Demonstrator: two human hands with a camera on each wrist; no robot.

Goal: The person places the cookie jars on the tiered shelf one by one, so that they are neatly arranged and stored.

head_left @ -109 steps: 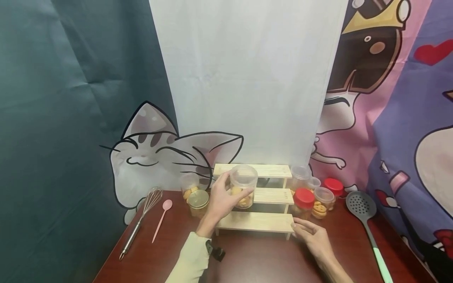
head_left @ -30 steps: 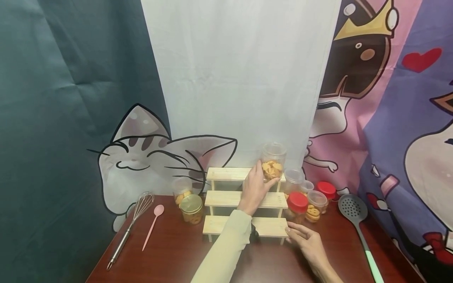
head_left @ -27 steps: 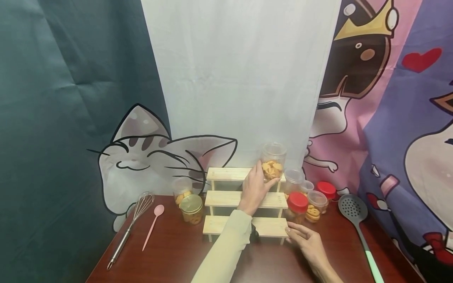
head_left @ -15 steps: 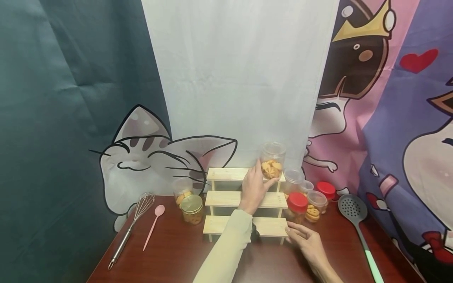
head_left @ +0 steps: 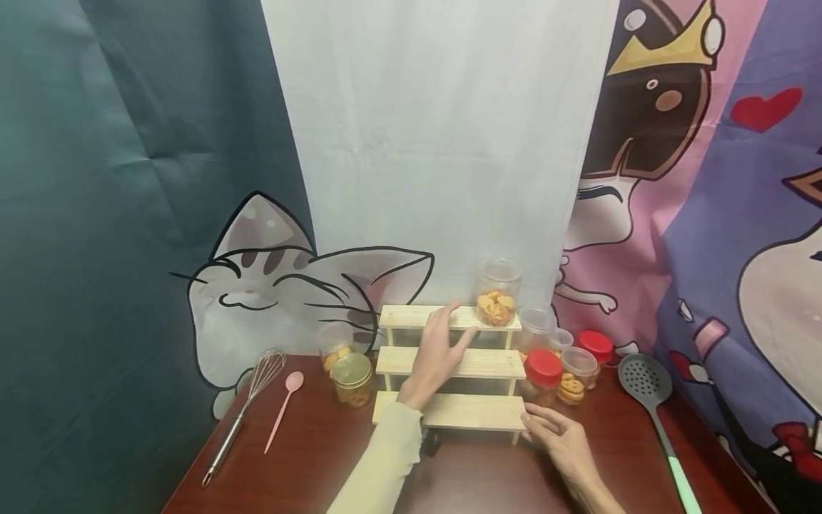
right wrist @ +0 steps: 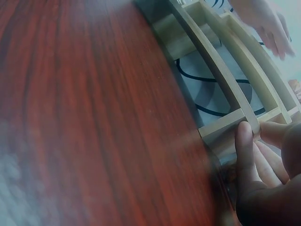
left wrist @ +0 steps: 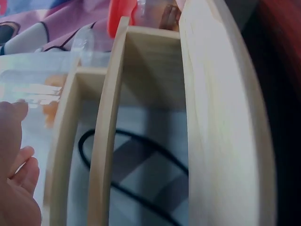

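A clear jar of cookies (head_left: 497, 300) stands upright at the right end of the top tier of a three-tier wooden display rack (head_left: 478, 412). Just left of it, my left hand (head_left: 439, 351) hovers over the rack, fingers spread and apart from the jar. In the left wrist view that hand (left wrist: 16, 174) shows at the left edge, holding nothing. My right hand (head_left: 566, 444) is at the right end of the lowest tier. Its thumb and index finger pinch the corner of the board, as the right wrist view shows of the hand (right wrist: 265, 183).
Right of the rack stand several cookie jars, including a red-lidded jar (head_left: 544, 370), with a slotted turner (head_left: 646, 378) beyond. Left of it are a gold-lidded jar (head_left: 352, 378), a clear jar (head_left: 335, 346), a pink spoon (head_left: 285, 403) and a whisk (head_left: 247, 414).
My left hand carried the cookie jar up and right to the top tier, let go of it, and has drawn back left. The right hand keeps its place at the rack's corner.
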